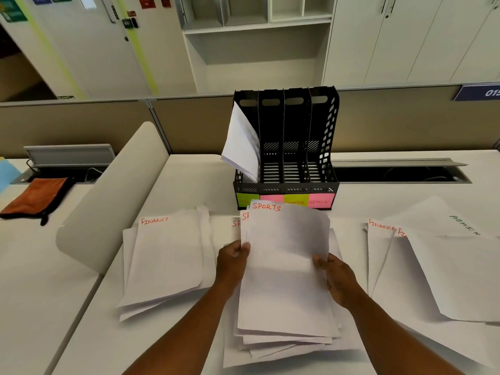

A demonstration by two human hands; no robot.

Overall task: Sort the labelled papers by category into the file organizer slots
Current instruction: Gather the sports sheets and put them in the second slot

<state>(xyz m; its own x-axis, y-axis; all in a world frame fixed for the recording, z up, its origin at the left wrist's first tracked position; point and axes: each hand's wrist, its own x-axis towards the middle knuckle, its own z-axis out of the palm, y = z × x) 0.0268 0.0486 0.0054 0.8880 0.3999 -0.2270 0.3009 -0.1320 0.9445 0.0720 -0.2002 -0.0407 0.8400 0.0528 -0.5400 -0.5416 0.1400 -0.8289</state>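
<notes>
A stack of white papers labelled SPORTS (286, 266) is held just above the desk, in front of the black file organizer (324, 147). My left hand (234, 259) grips the stack's left edge and my right hand (336, 280) grips its right edge. The organizer has several upright slots with green and pink sticky labels (320, 202) along its base. White sheets (242, 143) lean in its leftmost slot. A FINANCE pile (165, 255) lies to the left. More FINANCE sheets (381, 247) and an ADMIN sheet (457, 266) lie to the right.
A curved white desk divider (113, 196) runs along the left. An orange and black pouch (38, 197) lies at far left, beside an open cable tray (70, 163). Another cable slot (400, 173) sits behind the organizer on the right. A beige partition (405, 120) backs the desk.
</notes>
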